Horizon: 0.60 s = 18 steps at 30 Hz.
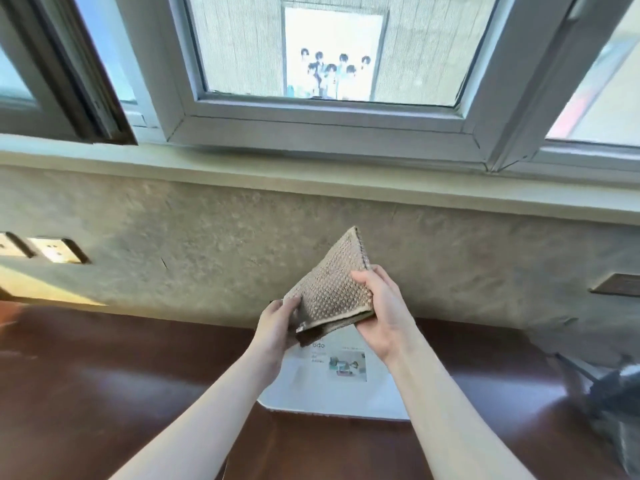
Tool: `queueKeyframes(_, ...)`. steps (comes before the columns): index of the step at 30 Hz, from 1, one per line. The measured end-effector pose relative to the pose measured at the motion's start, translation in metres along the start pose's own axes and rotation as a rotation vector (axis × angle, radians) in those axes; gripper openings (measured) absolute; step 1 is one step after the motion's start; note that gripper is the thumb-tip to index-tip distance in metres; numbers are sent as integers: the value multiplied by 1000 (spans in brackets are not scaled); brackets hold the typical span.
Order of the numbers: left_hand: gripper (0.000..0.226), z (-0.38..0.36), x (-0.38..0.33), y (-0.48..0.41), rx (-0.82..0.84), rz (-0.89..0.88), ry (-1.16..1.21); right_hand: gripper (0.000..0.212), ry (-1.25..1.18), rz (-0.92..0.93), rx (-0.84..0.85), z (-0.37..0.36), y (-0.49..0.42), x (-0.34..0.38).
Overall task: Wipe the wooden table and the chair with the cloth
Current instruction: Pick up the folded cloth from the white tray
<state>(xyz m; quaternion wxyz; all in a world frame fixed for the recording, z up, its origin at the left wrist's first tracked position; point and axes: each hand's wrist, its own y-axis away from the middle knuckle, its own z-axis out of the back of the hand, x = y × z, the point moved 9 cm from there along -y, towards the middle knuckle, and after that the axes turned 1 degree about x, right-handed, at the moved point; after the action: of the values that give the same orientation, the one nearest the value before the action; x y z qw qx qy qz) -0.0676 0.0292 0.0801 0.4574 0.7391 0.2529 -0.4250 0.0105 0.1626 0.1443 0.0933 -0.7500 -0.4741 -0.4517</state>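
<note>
A beige, bumpy-textured cloth [330, 289], folded into a thick pad, is held up in the air above the dark reddish-brown wooden table [121, 375]. My left hand [277, 323] grips its lower left corner. My right hand [381, 313] holds its right edge and lower right corner, thumb on top. One corner of the cloth points up toward the wall. The cloth does not touch the table. No chair can be made out in view.
A white printed sheet or box [332, 386] lies on the table under my hands. A dark blurred object [609, 393] sits at the table's right edge. Behind the table is a grey textured wall [207, 244] with sockets [59, 251] at left, and windows [329, 64] above.
</note>
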Motion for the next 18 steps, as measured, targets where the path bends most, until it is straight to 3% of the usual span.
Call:
queueKeyframes(4, 33, -15, -43, 26, 133, 31, 258, 17, -33, 10, 111, -51, 19, 30)
queueKeyframes(9, 19, 4, -106, 62, 85, -170, 274, 16, -31, 51, 219, -92, 43, 56)
queueKeyframes(14, 8, 54, -160, 125, -149, -592, -20, 19, 42, 28, 319, -120, 67, 44)
queueKeyframes(18, 12, 107, -162, 165, -323, -685, -83, 19, 103, -25, 382, -154, 85, 9)
